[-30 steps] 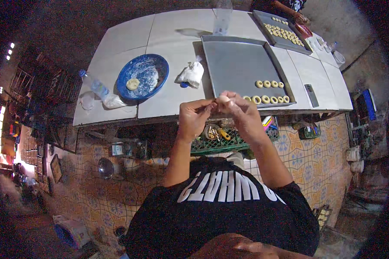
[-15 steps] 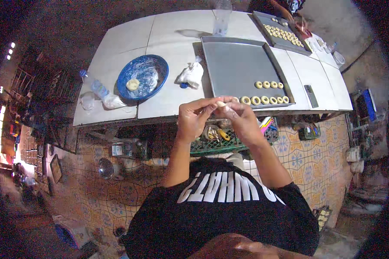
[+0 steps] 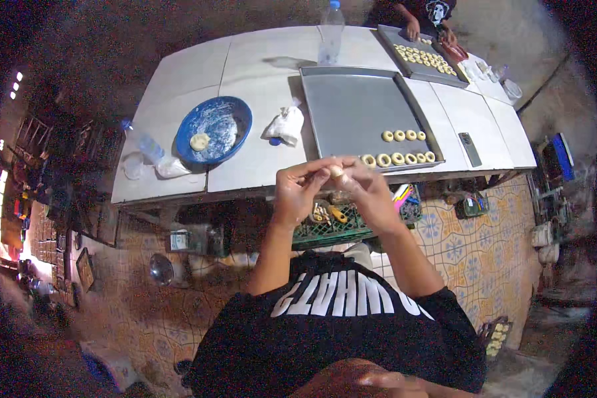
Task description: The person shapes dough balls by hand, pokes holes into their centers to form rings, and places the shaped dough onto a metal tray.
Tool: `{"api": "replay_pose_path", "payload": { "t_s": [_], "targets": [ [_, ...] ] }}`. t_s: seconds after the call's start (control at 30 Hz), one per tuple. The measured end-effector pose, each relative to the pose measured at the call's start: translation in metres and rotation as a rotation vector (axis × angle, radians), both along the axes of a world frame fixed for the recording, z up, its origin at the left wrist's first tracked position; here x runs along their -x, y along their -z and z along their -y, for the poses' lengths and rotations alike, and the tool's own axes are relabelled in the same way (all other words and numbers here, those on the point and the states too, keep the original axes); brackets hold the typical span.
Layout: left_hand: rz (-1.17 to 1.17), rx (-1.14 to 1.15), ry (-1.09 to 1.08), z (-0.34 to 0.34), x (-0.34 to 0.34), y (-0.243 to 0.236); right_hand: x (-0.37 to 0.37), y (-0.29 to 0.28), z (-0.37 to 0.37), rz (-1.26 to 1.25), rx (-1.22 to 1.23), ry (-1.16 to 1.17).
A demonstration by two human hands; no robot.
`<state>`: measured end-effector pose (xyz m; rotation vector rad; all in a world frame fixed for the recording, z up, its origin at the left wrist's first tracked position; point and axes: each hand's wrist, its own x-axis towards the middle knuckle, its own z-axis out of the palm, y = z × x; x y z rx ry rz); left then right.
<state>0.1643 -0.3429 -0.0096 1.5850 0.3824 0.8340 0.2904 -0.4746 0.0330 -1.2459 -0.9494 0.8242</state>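
Observation:
Between the fingertips of both hands I hold a small pale piece of dough (image 3: 337,172), just in front of the table's near edge. My left hand (image 3: 298,189) pinches it from the left with thumb and forefinger. From the right my right hand (image 3: 367,189) grips it, its fingers slightly smeared. Just beyond my hands lies a grey metal tray (image 3: 351,103). Dough rings (image 3: 398,159) sit in two short rows at its near right part. To the left, a blue basin (image 3: 224,118) dusted with flour holds a round lump of dough (image 3: 199,141).
A white bag (image 3: 286,126) lies between basin and tray. A clear bottle (image 3: 330,40) stands behind the tray. At the far right a co-worker's hand (image 3: 412,30) is over a second tray (image 3: 404,65) of dough rings. A phone (image 3: 469,149) lies right; a green crate (image 3: 331,234) is below.
My hands still work the dough piece, the right fingers shifting around it. The view has tilted slightly. The co-worker's hand now shows over the far tray.

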Motion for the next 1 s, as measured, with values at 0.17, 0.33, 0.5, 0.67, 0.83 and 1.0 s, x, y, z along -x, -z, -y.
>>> {"api": "replay_pose_path", "payload": {
  "t_s": [0.17, 0.33, 0.5, 0.67, 0.83, 1.0],
  "targets": [
    [0.065, 0.003, 0.013, 0.003, -0.005, 0.009, -0.004, 0.008, 0.002, -0.147, -0.084, -0.014],
    [0.19, 0.223, 0.082, 0.009, -0.013, -0.001, -0.013, 0.025, 0.006, 0.015, -0.112, 0.062],
    [0.092, -0.051, 0.067, 0.02, -0.016, -0.011, -0.01, 0.033, 0.017, 0.12, -0.018, 0.091],
    [0.044, 0.14, -0.003, 0.024, -0.027, -0.004, -0.009, 0.026, 0.023, 0.595, -0.041, 0.194],
    [0.088, -0.058, -0.101, 0.014, -0.041, 0.013, -0.006, 0.014, 0.024, 0.889, 0.138, 0.32],
    [0.168, 0.372, 0.06, 0.021, -0.047, 0.005, -0.015, 0.022, 0.024, 0.763, 0.096, 0.264]
  ]
}}
